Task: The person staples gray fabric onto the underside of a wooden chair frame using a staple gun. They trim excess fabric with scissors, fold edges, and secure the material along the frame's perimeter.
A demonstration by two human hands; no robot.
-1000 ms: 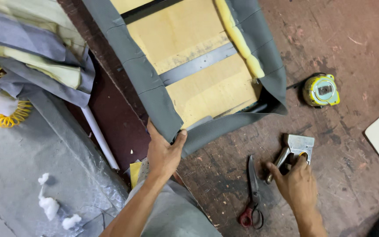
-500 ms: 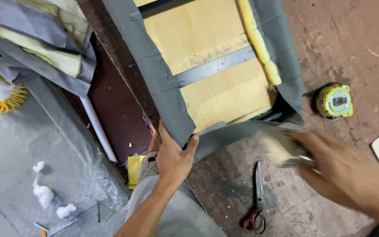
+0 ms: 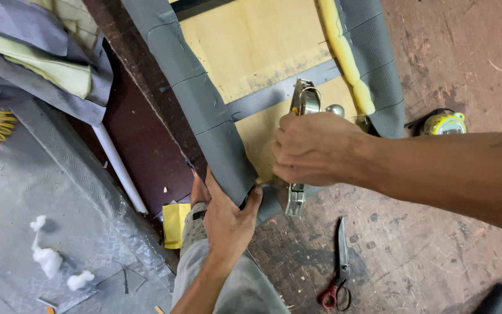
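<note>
The grey fabric-covered wooden seat panel (image 3: 216, 110) lies at the worn brown bench's (image 3: 437, 244) near-left edge. My left hand (image 3: 228, 218) pinches its fabric corner; my right hand (image 3: 315, 148) clenches a metal staple gun (image 3: 300, 145) against it. Red-handled scissors (image 3: 338, 267) lie nearby.

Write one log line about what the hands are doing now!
left hand: pinching grey fabric at seat panel corner | right hand: gripping metal staple gun | scissors: lying on bench | tape measure: beside panel
</note>
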